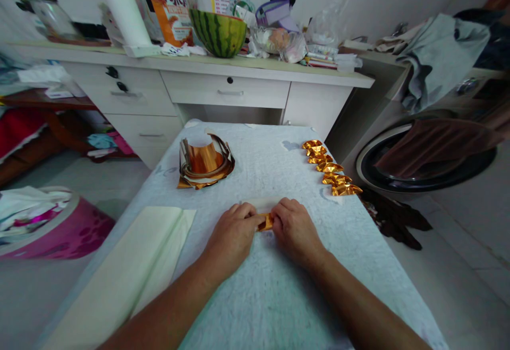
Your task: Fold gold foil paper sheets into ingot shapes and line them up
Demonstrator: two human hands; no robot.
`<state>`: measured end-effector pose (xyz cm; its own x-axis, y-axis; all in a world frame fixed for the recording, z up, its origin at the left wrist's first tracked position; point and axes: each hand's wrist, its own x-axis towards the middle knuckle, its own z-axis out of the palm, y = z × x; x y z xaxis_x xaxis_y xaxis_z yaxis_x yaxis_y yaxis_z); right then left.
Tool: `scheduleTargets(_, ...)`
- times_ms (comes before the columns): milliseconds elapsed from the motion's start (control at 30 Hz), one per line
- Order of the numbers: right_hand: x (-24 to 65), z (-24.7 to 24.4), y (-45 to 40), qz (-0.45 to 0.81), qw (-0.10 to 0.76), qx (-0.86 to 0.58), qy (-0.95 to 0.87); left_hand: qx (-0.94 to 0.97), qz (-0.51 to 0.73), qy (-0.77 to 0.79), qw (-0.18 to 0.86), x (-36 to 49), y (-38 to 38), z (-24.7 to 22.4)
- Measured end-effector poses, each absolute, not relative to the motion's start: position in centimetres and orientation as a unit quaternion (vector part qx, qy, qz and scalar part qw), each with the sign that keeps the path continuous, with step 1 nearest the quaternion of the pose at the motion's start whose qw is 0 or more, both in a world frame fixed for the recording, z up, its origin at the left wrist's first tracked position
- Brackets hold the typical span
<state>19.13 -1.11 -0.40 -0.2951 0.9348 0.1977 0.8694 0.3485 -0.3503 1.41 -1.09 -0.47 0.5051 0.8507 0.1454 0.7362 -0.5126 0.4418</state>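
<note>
Between my two hands, low over the middle of the cloth-covered table (pixel 274 164), is a small piece of gold foil paper (pixel 266 222). My left hand (pixel 235 230) pinches its left end, and my right hand (pixel 297 228) grips the right end. Both hands are closed, with parts of the foil hidden under the fingers. Just behind the fingers a pale paper strip (pixel 263 201) partly shows. To the far left stands a curled stack of gold foil sheets (pixel 205 161). Several folded gold foil pieces (pixel 329 167) lie in a row at the right edge.
A stack of pale yellowish paper (pixel 127 270) lies at the table's left, beside my left forearm. Beyond the table is a white desk (pixel 223 87) with a cut watermelon (pixel 219 34). A pink bin (pixel 83 228) stands left, a washing machine (pixel 374 105) right.
</note>
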Motion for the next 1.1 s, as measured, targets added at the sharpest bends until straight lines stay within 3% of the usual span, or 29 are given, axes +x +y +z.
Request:
scheduleTargets(467,17.4,-0.2,-1.8,-0.007,0.129,-0.606,-0.784,0.825,0.180,0.465,0.265,-0.1,-0.7,0.2)
scheduleTargets(1100,20.5,-0.2,-1.6,0.054,0.149,-0.621,-0.768,0.831,0.166,0.444,0.289,-0.5,-0.3,0.6)
